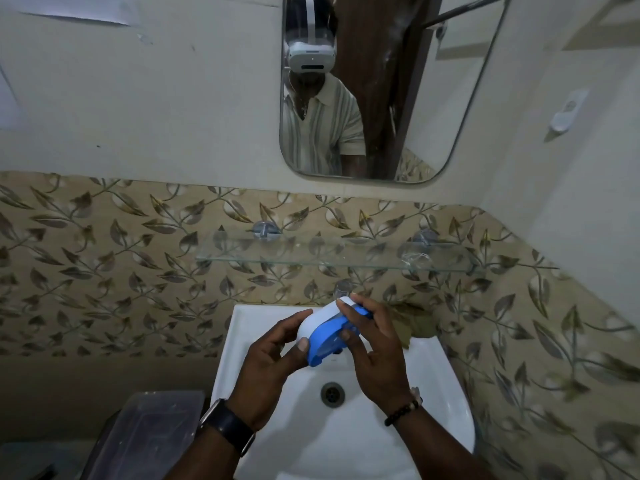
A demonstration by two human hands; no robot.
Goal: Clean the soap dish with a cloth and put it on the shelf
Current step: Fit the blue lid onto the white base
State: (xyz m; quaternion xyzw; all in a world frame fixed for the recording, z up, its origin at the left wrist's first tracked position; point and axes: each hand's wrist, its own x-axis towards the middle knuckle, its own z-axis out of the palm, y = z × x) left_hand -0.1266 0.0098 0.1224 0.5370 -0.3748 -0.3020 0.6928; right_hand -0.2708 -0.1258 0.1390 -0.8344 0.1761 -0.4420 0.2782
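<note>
Both left hand [273,355] and right hand [375,351] partly hide the soap dish [323,346].

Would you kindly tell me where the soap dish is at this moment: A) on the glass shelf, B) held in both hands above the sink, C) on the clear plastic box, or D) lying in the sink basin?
B: the left hand and right hand both grip the blue and white soap dish above the sink, and the glass shelf carries no dish.
</note>
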